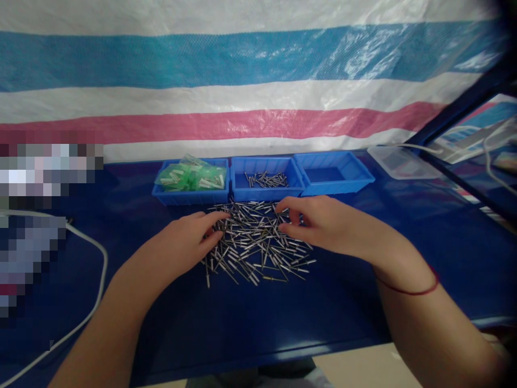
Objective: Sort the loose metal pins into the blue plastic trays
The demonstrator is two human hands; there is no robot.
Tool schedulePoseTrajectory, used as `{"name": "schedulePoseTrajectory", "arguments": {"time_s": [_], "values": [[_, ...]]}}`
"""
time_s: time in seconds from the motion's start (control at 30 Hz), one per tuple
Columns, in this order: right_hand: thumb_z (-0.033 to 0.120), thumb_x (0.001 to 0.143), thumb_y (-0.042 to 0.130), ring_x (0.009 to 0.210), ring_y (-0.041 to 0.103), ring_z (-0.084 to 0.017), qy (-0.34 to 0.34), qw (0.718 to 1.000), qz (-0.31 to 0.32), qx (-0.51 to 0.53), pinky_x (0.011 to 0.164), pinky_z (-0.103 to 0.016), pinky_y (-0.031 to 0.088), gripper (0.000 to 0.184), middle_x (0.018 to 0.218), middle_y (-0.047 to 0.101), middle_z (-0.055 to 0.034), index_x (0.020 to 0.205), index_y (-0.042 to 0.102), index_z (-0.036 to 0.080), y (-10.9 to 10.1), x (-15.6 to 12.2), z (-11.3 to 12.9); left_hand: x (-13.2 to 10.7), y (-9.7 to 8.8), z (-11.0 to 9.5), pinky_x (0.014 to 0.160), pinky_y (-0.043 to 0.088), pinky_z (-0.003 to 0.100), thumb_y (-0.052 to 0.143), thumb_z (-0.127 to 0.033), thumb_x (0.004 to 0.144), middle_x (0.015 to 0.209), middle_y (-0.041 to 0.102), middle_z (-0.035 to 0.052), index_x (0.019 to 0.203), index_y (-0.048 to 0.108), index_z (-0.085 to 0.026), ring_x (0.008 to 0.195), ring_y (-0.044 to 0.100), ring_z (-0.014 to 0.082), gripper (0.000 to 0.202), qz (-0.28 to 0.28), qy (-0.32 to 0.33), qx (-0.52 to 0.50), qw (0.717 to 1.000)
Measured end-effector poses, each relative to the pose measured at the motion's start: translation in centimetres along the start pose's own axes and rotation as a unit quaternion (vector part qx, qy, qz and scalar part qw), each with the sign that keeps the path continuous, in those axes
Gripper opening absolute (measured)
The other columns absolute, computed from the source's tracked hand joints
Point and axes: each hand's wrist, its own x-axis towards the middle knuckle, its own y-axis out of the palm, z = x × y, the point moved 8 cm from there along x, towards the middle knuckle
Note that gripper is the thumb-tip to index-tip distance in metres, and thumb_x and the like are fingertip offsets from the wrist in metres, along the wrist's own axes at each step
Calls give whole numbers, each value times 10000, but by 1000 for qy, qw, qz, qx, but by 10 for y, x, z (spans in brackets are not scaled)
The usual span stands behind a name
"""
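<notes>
A loose pile of silver blind rivets [258, 242] lies spread on the blue tabletop in front of me. My left hand [197, 234] is at the left edge of the pile, thumb and forefinger apart, with the fingertips among the rivets. At the upper right of the pile is my right hand [319, 221], its thumb and forefinger also apart and no rivet visible between them. Its other fingers curl partly out of sight. Just behind the pile, the middle blue bin [266, 195] holds a small heap of rivets [266, 179].
The left blue bin [191, 198] contains green-tinted plastic bags [189, 175] of small parts. On the right stands another blue bin [339, 186], beside a clear plastic lid [404, 163]. A white cable [105, 258] curves across the left side. Striped sheeting [242, 59] hangs behind.
</notes>
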Motion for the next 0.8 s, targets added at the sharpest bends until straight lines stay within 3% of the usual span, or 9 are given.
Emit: {"name": "schedulePoseTrajectory", "arguments": {"time_s": [0.13, 0.27, 0.37, 0.43, 0.5, 0.57, 0.63, 0.7, 0.8], "values": [[285, 836, 571, 651, 612, -176, 44, 996, -71, -9, 582, -279, 412, 204, 766, 678, -43, 996, 651, 186, -27, -9, -29, -8, -10, 10, 751, 488, 303, 503, -359, 857, 1030, 677, 63, 1191, 616, -239, 869, 655, 222, 372, -22, -11, -20, 999], [285, 837, 569, 684, 635, -186, 49, 998, -40, 11, 619, -300, 468, 210, 807, 689, -57, 994, 651, 172, -26, -15, -45, -18, 7, 26, 604, 464, 273, 581, -466, 787, 840, 690, 25, 1058, 645, -225, 708, 655, 205, 367, 78, -81, -50, 992], [354, 848, 577, 727, 649, -202, 45, 998, -43, 18, 658, -331, 508, 274, 886, 692, -65, 1060, 631, 189, -23, -19, -49, -23, 13, 30, 570, 454, 266, 597, -488, 767, 778, 673, 6, 990, 650, -224, 653, 641, 191, 349, 109, -99, -65, 987], [437, 846, 581, 814, 660, -227, 36, 997, -62, 21, 721, -368, 534, 373, 1004, 683, -83, 1135, 603, 202, -20, -25, -47, -24, 13, 29, 628, 488, 292, 604, -520, 764, 824, 666, 18, 991, 648, -223, 715, 646, 205, 376, 98, -83, -62, 990], [528, 821, 589, 1011, 633, -275, 20, 996, -82, 26, 843, -423, 531, 559, 1216, 612, -113, 1277, 519, 212, -11, -34, -42, -27, 11, 29, 770, 517, 362, 610, -585, 751, 1007, 645, 58, 1083, 629, -234, 905, 641, 253, 484, 65, -59, -40, 995], [592, 770, 619, 1282, 456, -334, 6, 995, -94, 13, 1002, -496, 443, 843, 1445, 419, -142, 1456, 303, 219, 4, -45, -35, -31, 11, 30, 943, 463, 469, 615, -660, 715, 1309, 503, 107, 1277, 529, -276, 1185, 519, 334, 686, 12, -33, -3, 999], [642, 709, 650, 1413, 237, -365, 2, 996, -92, -10, 1077, -533, 355, 1070, 1567, 172, -155, 1520, 104, 208, 25, -56, -32, -39, 15, 31, 1022, 374, 571, 603, -705, 697, 1529, 222, 129, 1425, 355, -316, 1371, 277, 420, 862, -41, -14, 39, 998], [711, 656, 640, 1440, 98, -396, -9, 993, -106, -48, 1119, -596, 228, 1175, 1588, 55, -161, 1528, 45, 195, 41, -64, -29, -46, 30, 28, 1026, 331, 635, 600, -733, 678, 1587, 9, 129, 1496, 170, -333, 1406, 130, 477, 1007, -46, 19, 66, 997], [768, 628, 604, 1441, 62, -402, -21, 991, -103, -83, 1133, -608, 153, 1229, 1587, 22, -176, 1529, 18, 171, 56, -67, -29, -54, 46, 22, 1027, 244, 711, 585, -756, 669, 1586, -105, 140, 1512, 29, -323, 1395, 80, 520, 1099, -76, 54, 108, 990]]}}
